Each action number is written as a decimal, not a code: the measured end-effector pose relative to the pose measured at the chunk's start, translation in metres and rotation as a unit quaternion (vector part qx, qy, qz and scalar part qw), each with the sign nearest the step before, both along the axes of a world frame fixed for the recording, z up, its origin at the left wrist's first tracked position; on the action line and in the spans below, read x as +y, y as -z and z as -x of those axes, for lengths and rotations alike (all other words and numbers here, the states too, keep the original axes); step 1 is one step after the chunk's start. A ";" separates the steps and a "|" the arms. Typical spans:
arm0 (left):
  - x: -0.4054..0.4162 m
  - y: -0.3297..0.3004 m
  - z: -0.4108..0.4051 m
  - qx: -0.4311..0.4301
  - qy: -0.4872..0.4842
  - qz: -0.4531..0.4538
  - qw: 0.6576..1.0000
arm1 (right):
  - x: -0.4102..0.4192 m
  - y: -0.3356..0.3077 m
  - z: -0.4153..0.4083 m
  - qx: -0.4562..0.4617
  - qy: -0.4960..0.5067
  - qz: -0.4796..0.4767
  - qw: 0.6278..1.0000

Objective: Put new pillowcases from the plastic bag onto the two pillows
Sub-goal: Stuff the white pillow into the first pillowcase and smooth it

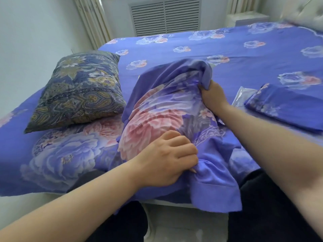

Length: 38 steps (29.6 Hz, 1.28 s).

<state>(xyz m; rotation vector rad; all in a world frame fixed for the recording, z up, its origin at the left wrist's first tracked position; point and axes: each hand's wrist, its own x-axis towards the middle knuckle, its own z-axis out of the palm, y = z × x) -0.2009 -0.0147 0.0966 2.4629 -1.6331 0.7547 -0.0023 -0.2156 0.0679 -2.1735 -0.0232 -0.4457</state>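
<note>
- A bed (227, 55) under a blue floral sheet fills the view; behind it are a white wall and a slatted vent (165, 15).
- The case (167, 109), blue with a pink flower, lies bunched at the near edge of the bed, its long axis running from near left to far right.
- The left hand (167, 159) grips its near end, fingers curled into the cloth; plain blue hem hangs off the bed below that hand.
- The right hand (212, 95) clenches the far, raised end.
- It looks stuffed, so one pillow is probably inside, though none shows.
- The bare pillow (76, 89), in dark paisley, lies to the left, nearer the left hand and not touching the case.
- The bag (243, 96) lies flat to the right; the second case (286, 109), folded, rests on it rather than inside.
</note>
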 end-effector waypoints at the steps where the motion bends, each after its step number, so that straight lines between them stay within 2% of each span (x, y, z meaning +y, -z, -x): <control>1: -0.004 0.000 -0.002 -0.002 -0.005 -0.016 1.000 | 0.002 0.004 -0.007 0.007 0.005 -0.011 1.000; 3: -0.012 -0.001 -0.006 -0.005 -0.017 -0.034 0.999 | 0.001 0.011 -0.015 0.026 0.004 -0.035 0.999; 5: -0.020 -0.003 -0.007 0.036 -0.023 -0.022 0.999 | -0.008 0.015 -0.018 0.038 -0.004 -0.037 0.999; 7: -0.020 -0.005 -0.013 0.106 -0.042 0.041 0.993 | -0.022 0.014 -0.020 0.067 -0.015 0.006 0.998; 9: -0.009 -0.008 -0.035 0.150 -0.120 0.123 0.974 | -0.040 0.012 -0.021 0.102 -0.022 0.053 0.993; 11: 0.014 -0.006 -0.069 0.235 -0.238 0.181 0.925 | -0.056 0.011 -0.019 0.132 -0.013 0.050 0.990; 14: 0.054 0.012 -0.112 0.346 -0.418 0.166 0.823 | -0.064 0.002 -0.004 0.093 0.027 0.051 0.994; 15: 0.063 0.018 -0.120 0.377 -0.432 0.166 0.802 | -0.063 -0.004 0.001 0.068 0.011 0.062 0.996; 17: 0.073 0.023 -0.133 0.420 -0.410 0.190 0.787 | -0.058 -0.014 0.012 0.069 -0.076 0.101 0.990; 20: 0.069 0.023 -0.145 0.369 -0.413 0.175 0.814 | -0.053 -0.014 0.023 0.167 -0.159 0.200 0.952; 22: 0.065 0.019 -0.153 0.293 -0.433 0.177 0.834 | -0.051 -0.010 0.026 0.200 -0.133 0.239 0.941; 23: 0.066 0.017 -0.159 0.258 -0.450 0.218 0.827 | -0.049 -0.007 0.027 0.204 -0.114 0.252 0.939; 24: 0.068 0.014 -0.167 0.237 -0.472 0.283 0.801 | -0.045 -0.005 0.028 0.200 -0.098 0.268 0.937; 26: 0.076 0.012 -0.181 0.236 -0.522 0.380 0.726 | -0.036 0.000 0.031 0.172 -0.090 0.279 0.941; 27: 0.078 0.017 -0.185 0.252 -0.546 0.380 0.703 | -0.031 0.002 0.033 0.153 -0.096 0.264 0.948; 28: 0.080 0.026 -0.188 0.269 -0.563 0.355 0.696 | -0.028 0.004 0.034 0.135 -0.099 0.241 0.956; 30: 0.080 0.043 -0.184 0.269 -0.579 0.294 0.711 | -0.029 0.006 0.034 0.115 -0.090 0.201 0.969; 32: 0.081 0.051 -0.179 0.160 -0.559 0.255 0.773 | -0.036 0.006 0.028 0.146 -0.071 0.181 0.970; 34: 0.086 0.046 -0.173 0.057 -0.476 0.250 0.842 | -0.044 0.005 0.024 0.208 -0.063 0.185 0.959; 35: 0.088 0.040 -0.170 0.084 -0.420 0.250 0.868 | -0.046 0.004 0.022 0.223 -0.062 0.196 0.953; 36: 0.089 0.034 -0.165 0.156 -0.377 0.237 0.882 | -0.046 0.002 0.020 0.221 -0.066 0.207 0.951; 38: 0.090 0.028 -0.158 0.310 -0.363 0.141 0.867 | -0.040 -0.003 0.021 0.190 -0.096 0.217 0.953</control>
